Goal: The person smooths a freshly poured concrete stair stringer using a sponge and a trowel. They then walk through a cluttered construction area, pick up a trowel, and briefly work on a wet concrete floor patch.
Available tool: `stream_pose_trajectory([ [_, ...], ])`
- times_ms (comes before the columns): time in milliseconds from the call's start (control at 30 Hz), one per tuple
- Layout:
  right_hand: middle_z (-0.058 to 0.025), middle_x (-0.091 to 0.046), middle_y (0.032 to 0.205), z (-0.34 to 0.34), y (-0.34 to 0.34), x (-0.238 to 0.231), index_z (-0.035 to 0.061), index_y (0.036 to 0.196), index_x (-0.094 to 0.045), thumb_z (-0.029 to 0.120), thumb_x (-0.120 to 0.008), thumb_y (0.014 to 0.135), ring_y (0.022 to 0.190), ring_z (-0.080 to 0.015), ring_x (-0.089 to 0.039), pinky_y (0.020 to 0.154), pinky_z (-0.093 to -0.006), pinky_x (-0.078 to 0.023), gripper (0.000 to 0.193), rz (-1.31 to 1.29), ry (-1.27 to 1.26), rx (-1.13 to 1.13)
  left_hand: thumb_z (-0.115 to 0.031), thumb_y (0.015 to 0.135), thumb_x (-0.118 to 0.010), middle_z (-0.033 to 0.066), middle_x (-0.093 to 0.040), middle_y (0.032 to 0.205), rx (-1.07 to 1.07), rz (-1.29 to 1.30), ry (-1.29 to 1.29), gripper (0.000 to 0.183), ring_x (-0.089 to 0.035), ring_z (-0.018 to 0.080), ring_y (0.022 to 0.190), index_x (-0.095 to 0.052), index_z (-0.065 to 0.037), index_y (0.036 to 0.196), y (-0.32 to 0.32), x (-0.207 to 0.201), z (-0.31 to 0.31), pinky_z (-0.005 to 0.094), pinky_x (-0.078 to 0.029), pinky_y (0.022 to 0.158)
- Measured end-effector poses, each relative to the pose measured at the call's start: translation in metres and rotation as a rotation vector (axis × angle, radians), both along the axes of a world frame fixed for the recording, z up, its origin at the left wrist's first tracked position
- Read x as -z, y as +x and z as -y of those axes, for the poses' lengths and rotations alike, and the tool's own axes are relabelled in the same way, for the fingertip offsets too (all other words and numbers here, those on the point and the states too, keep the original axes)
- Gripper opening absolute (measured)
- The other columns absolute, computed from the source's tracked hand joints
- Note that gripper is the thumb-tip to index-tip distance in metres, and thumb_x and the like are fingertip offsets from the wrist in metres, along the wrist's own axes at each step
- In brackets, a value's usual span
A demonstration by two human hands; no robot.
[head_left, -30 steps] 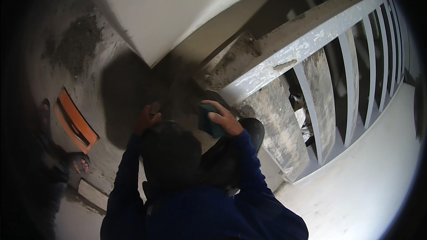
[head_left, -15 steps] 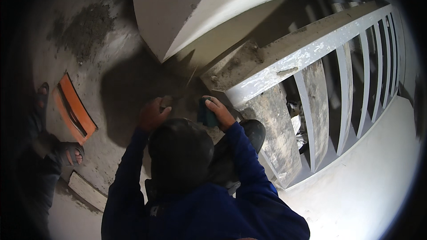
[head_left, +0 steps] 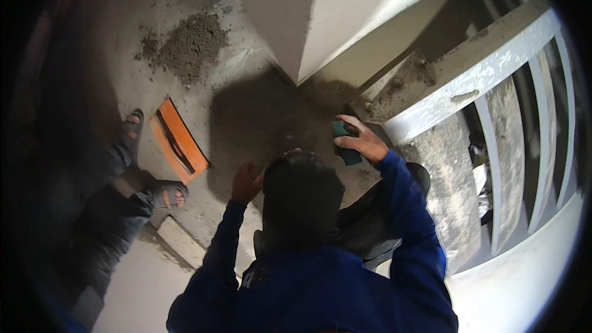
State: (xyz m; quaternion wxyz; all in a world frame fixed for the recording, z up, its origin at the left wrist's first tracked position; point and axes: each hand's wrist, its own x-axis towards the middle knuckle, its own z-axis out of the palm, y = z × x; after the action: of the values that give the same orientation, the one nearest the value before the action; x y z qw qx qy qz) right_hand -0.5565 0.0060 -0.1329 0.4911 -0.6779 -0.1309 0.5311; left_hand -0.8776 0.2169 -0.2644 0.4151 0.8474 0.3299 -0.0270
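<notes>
My right hand point(head_left: 367, 142) grips a teal sponge-like block point(head_left: 350, 154), with the thumb and fingers on either side of it. It is above the concrete floor, near the lower end of the railing's base. My left hand point(head_left: 248, 183) is low over the shadowed floor, its fingers curled. Part of that hand is hidden behind a dark rounded shape point(head_left: 302, 200) in front of me, and I cannot make out what is in it. Both arms are in blue sleeves.
A wall corner point(head_left: 298, 77) juts down ahead. To the right runs a grey railing point(head_left: 487, 68) with upright bars. A mound of grey mortar point(head_left: 197, 46) lies at far left, near an orange flat float point(head_left: 180, 142). A person's sandalled foot point(head_left: 171, 196) stands beside it.
The view has shifted left. My left hand has drawn back and away from my right, widening the gap. The teal block shows more of its face in my right hand.
</notes>
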Motion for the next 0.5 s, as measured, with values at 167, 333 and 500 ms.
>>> stream_pose_trajectory([
  [167, -0.0214, -0.055, 0.125, -0.046, 0.025, 0.013, 0.0001, 0.134, -0.043, 0.040, -0.073, 0.073, 0.111, -0.0341, -0.057, 0.096, -0.0384, -0.044, 0.079, 0.440, -0.053, -0.408, -0.028, 0.079, -0.069, 0.0217, -0.064, 0.100, -0.218, -0.326, -0.295, 0.042, -0.063, 0.0291, 0.091, -0.058, 0.003, 0.106, -0.026, -0.034, -0.040, 0.0394, -0.048, 0.081],
  [333, -0.0241, -0.058, 0.121, -0.076, 0.022, 0.011, 0.0002, 0.132, -0.044, 0.040, -0.072, 0.072, 0.111, -0.0354, -0.057, 0.096, -0.0395, -0.044, 0.077, 0.466, 0.042, -0.431, -0.019, 0.077, -0.067, 0.0144, -0.063, 0.087, -0.320, 0.064, 0.051, 0.034, -0.060, 0.0200, 0.080, -0.058, 0.004, 0.100, -0.020, -0.065, -0.074, 0.0361, -0.048, 0.070],
  [500, -0.0236, -0.057, 0.120, -0.080, 0.022, 0.013, 0.0006, 0.131, -0.044, 0.039, -0.072, 0.072, 0.112, -0.0344, -0.057, 0.096, -0.0392, -0.044, 0.076, 0.328, -0.064, -0.539, -0.012, 0.068, -0.072, 0.0030, -0.058, 0.075, -0.670, -0.087, -0.001, 0.029, -0.053, 0.0172, 0.064, -0.058, -0.002, 0.092, -0.055, -0.008, -0.153, 0.0335, -0.046, 0.059],
])
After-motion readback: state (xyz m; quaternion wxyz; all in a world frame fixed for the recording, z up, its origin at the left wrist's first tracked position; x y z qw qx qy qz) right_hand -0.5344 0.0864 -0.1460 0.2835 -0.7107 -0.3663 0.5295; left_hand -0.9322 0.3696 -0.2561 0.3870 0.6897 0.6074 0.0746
